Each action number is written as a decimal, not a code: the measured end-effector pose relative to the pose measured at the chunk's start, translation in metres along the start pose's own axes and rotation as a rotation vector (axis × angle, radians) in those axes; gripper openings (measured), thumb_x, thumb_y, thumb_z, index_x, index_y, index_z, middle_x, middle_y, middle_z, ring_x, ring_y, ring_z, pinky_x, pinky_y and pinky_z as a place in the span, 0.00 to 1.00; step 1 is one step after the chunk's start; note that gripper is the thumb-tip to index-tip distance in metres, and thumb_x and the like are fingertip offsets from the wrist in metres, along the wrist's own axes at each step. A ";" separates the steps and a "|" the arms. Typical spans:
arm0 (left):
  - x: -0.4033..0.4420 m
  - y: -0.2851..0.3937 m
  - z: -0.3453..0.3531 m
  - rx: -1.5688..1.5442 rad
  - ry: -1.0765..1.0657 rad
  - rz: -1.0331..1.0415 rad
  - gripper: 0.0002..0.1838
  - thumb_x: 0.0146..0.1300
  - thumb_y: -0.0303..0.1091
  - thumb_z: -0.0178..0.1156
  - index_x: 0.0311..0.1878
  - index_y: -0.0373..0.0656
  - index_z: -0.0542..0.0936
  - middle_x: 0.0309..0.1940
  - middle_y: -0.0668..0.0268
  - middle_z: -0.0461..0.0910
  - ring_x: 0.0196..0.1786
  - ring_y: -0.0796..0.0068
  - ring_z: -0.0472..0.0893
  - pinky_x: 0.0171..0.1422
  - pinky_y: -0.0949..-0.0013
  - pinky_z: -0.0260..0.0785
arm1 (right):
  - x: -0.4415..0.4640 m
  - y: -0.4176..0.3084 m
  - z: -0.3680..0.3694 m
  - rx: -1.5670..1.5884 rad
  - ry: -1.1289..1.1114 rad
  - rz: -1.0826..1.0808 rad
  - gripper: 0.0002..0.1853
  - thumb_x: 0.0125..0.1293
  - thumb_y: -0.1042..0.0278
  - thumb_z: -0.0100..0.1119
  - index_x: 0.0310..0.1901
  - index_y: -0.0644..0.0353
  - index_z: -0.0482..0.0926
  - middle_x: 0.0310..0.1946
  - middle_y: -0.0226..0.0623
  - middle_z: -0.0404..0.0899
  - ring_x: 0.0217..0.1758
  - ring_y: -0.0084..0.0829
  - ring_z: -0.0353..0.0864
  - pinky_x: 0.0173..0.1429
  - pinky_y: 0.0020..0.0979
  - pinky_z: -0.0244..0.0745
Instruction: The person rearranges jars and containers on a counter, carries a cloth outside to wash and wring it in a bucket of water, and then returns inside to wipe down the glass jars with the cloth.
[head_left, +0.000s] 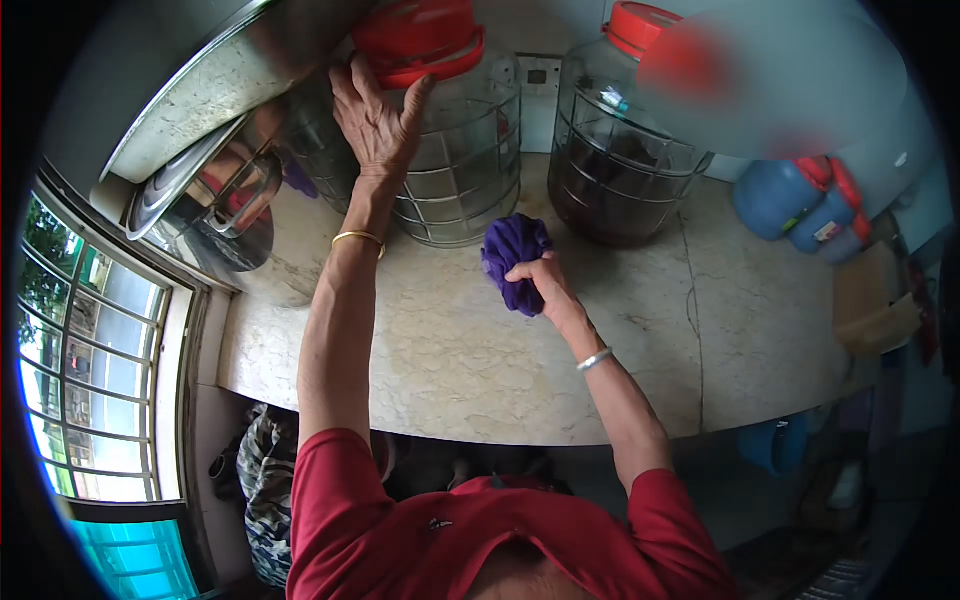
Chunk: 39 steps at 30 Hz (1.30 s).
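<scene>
My left hand (378, 118) is spread against the upper side of a large clear glass jar (450, 150), just under its red lid (415, 40). Its fingers and thumb are apart, and a gold-coloured bangle circles the wrist. My right hand (547, 284) is closed on a bunched purple cloth (515, 255), on or just over the marble-patterned counter (480, 360) in front of the jar. A silver-coloured bangle is on that wrist. Another big jar (630, 150), with dark contents low inside, stands to the right.
Leaning at the left are a large metal pan (200, 110) and a shiny metal pot (235, 225). Blue containers with red caps (790, 200) stand at the right, near a tan box (870, 300). A blurred pale shape covers the upper right. A barred window (95, 350) is at the left.
</scene>
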<state>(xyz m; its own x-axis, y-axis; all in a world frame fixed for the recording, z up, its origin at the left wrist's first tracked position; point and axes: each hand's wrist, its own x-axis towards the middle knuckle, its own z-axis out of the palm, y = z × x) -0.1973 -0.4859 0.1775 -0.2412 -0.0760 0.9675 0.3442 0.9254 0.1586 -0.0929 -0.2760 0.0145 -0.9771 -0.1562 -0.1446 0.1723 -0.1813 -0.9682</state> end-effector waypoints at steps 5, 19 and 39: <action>0.003 0.002 -0.004 -0.056 -0.045 -0.010 0.44 0.56 0.65 0.56 0.62 0.36 0.62 0.50 0.48 0.64 0.50 0.46 0.69 0.53 0.50 0.62 | -0.060 -0.069 -0.027 0.171 -0.011 -0.163 0.29 0.40 0.85 0.55 0.52 0.69 0.77 0.47 0.35 0.82 0.47 0.26 0.82 0.54 0.23 0.73; -0.078 -0.002 -0.027 -0.021 -0.291 -0.384 0.51 0.61 0.68 0.48 0.69 0.29 0.52 0.64 0.34 0.58 0.66 0.38 0.62 0.67 0.50 0.56 | -0.099 -0.113 -0.061 0.320 0.199 -0.481 0.37 0.38 0.86 0.51 0.59 0.65 0.70 0.51 0.37 0.78 0.51 0.33 0.80 0.56 0.32 0.75; -0.314 0.011 -0.271 0.109 -0.547 -0.335 0.29 0.53 0.24 0.63 0.59 0.36 0.68 0.63 0.43 0.64 0.62 0.42 0.68 0.64 0.45 0.61 | 0.073 -0.095 0.100 -1.573 -0.156 -1.744 0.22 0.50 0.71 0.61 0.50 0.50 0.81 0.65 0.34 0.67 0.69 0.35 0.64 0.70 0.50 0.55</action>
<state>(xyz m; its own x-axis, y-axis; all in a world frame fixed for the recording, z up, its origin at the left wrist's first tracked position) 0.1278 -0.5527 -0.0709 -0.7566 -0.1939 0.6244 0.0830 0.9188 0.3859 -0.1676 -0.3670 0.1159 -0.0209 -0.7928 0.6092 -0.7557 0.4115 0.5095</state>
